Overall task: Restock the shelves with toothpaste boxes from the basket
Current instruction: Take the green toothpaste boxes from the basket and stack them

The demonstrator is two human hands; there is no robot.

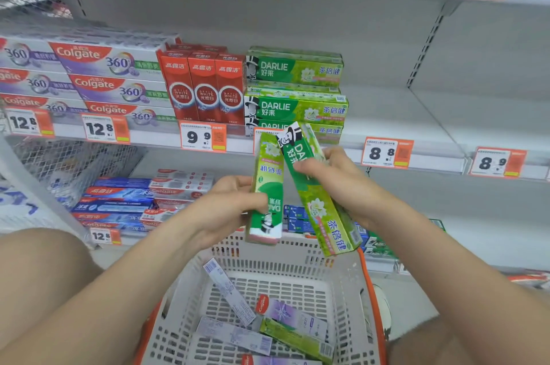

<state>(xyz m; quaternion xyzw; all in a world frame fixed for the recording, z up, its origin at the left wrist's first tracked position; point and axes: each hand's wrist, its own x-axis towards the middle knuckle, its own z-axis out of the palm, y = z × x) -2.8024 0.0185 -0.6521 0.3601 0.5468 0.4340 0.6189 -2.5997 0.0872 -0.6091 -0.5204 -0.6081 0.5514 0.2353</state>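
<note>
Left hand (pixel 226 207) grips a green cardboard toothpaste box (pixel 268 183) upright, right hand (pixel 342 180) a second green box (pixel 320 207) tilted, both just below the shelf's crosswise green stack (pixel 294 91).

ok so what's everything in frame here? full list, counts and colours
left Darlie box: 1, green, upright, above the basket
right Darlie box: 1, green, tilted, beside the first
shelved Darlie boxes: 3 fronts showing, green, stacked flat on the middle shelf
red Colgate boxes: 3 in front, red, upright, left of the Darlie stack
Colgate 360 boxes: at least 6, purple-white, middle shelf, far left
blue boxes: several, blue, lower shelf
price tags: many, white-orange, shelf edges
basket: 1, pale with orange handles, below the hands
basket boxes: about 5, mostly purple-white, one green, lying inside
left hand: grips the left Darlie box
right hand: grips the right Darlie box
</note>
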